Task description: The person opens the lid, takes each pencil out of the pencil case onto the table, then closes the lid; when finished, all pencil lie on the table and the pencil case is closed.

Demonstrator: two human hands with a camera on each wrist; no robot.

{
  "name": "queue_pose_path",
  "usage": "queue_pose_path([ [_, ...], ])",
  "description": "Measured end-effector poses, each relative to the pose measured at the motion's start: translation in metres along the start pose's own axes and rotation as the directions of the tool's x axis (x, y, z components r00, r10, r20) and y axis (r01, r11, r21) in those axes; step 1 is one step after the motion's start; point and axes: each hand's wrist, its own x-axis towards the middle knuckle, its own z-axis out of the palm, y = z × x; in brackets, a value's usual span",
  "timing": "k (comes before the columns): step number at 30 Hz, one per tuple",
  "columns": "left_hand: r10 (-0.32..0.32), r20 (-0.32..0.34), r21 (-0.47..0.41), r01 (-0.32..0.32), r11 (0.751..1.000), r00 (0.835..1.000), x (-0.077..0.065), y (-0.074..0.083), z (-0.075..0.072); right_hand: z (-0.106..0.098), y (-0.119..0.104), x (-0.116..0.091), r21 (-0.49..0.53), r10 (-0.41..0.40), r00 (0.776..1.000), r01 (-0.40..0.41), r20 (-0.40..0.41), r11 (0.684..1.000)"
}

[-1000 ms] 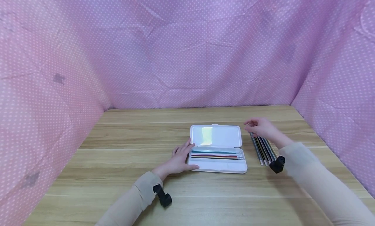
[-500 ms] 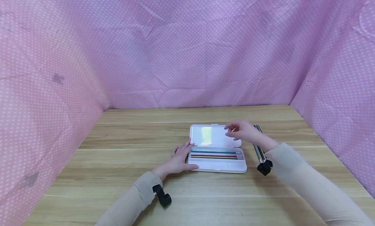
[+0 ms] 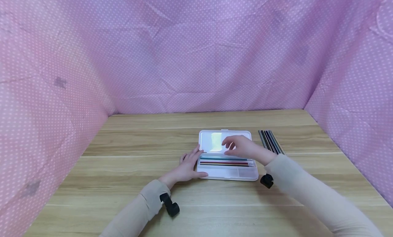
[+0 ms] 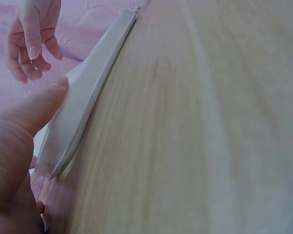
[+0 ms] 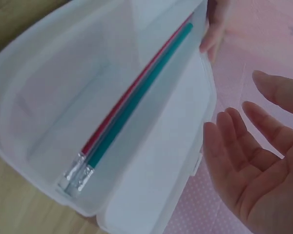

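Observation:
A white pencil case (image 3: 227, 174) lies with its lid (image 3: 207, 139) folded back on the table. Inside it are several pencils (image 3: 225, 164); teal and red ones with silver ends show in the right wrist view. My left hand (image 3: 185, 168) rests against the case's left end, fingers spread, its thumb (image 4: 44, 105) along the near side. Over the lid and the case's hinge side is my right hand (image 3: 241, 146). Its fingers bend loosely, and nothing shows between fingers and thumb in the right wrist view.
Several loose dark and metallic-looking pencils (image 3: 268, 139) lie side by side to the right of the case, partly covered by the right sleeve (image 3: 294, 174). Pink dotted cloth (image 3: 212, 59) hangs behind and at both sides of the wooden table (image 3: 147, 138).
My right hand has moved left, from above the loose pencils to over the open case. The left hand and the case have stayed in place.

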Motion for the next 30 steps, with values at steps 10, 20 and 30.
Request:
queue_pose_path([
  [10,-0.022,0.011,0.008,0.022,1.0,1.0,0.001,0.0,0.0,0.019,-0.002,0.003,-0.193,0.032,0.997,-0.019,0.064,0.981],
  [20,-0.023,0.009,0.012,0.023,1.0,1.0,0.0,0.002,-0.001,0.028,0.003,0.003,-0.225,-0.016,0.997,0.032,0.072,0.974],
  [30,-0.02,0.009,0.012,0.02,1.0,1.0,-0.001,0.003,-0.002,0.032,0.005,0.006,-0.273,-0.018,0.998,0.033,0.058,0.961],
])
